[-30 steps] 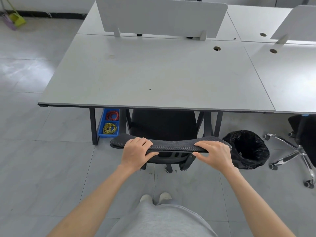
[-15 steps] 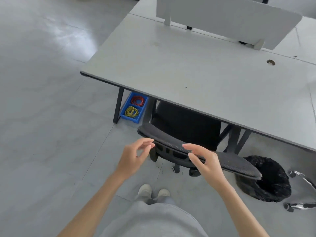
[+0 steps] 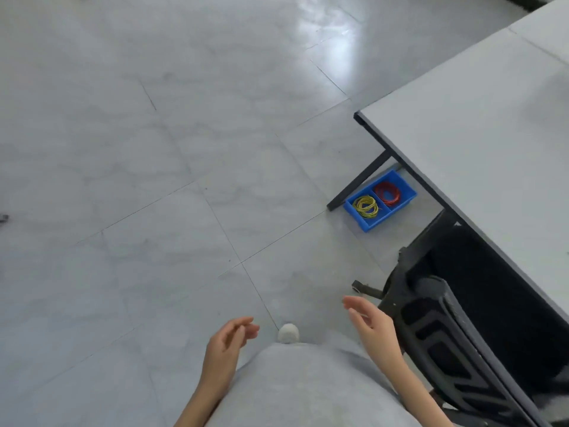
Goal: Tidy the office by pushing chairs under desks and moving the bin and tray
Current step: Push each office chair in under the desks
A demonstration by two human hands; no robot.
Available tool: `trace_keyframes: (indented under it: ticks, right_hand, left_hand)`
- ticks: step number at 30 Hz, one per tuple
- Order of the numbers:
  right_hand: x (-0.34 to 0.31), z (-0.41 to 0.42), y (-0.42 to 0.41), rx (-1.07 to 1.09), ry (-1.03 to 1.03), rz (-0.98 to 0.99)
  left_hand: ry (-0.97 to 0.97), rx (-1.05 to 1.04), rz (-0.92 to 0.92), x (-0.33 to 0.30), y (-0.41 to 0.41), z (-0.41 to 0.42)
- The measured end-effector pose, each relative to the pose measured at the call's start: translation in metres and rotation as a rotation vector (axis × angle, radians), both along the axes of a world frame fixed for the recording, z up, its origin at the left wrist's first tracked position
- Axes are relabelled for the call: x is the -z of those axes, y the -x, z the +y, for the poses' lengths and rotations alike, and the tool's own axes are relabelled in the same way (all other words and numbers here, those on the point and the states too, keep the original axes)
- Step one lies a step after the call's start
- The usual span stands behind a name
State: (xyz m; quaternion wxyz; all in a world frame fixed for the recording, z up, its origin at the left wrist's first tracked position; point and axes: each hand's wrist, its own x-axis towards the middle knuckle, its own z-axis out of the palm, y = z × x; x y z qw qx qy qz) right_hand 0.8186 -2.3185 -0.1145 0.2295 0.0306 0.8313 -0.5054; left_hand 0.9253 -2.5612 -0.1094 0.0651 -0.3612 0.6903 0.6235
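With left hand [image 3: 226, 346] and right hand [image 3: 374, 326] both loose-fingered and empty, best to crouch beside the grey desk [image 3: 480, 155], gripping the blue plastic tray [image 3: 363, 223] by both ends, level.

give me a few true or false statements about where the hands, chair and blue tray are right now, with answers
1. Both hands hold nothing. True: the left hand and right hand hang free with relaxed fingers.
2. The blue tray sits on the desk top. False: it lies on the floor by the desk leg, partly under the desk.
3. The tray holds yellow and red coils in separate compartments. True.
4. The chair stands out in the open floor. False: its seat is tucked under the desk.
5. The right hand grips the chair back. False: it hovers beside it, apart.
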Motion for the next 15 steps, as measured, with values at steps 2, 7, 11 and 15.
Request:
trace_keyframes:
  ticks: [2,7,11,15]
  right_hand:
    - [0.000,-0.010,0.013,0.020,-0.001,-0.001]
    - [-0.001,-0.033,0.075,0.061,-0.007,0.018]
    - [0.007,-0.065,0.150,0.071,0.021,-0.011]
    - [0.008,-0.123,0.256,-0.097,0.043,-0.023]
  left_hand:
    - [0.000,-0.031,0.032,-0.001,0.018,-0.018]
    - [0.006,0.034,0.118,-0.013,0.117,-0.047]
    - [0.020,0.144,0.223,-0.023,0.221,-0.069]
    - [0.046,0.067,0.245,-0.026,0.303,-0.103]
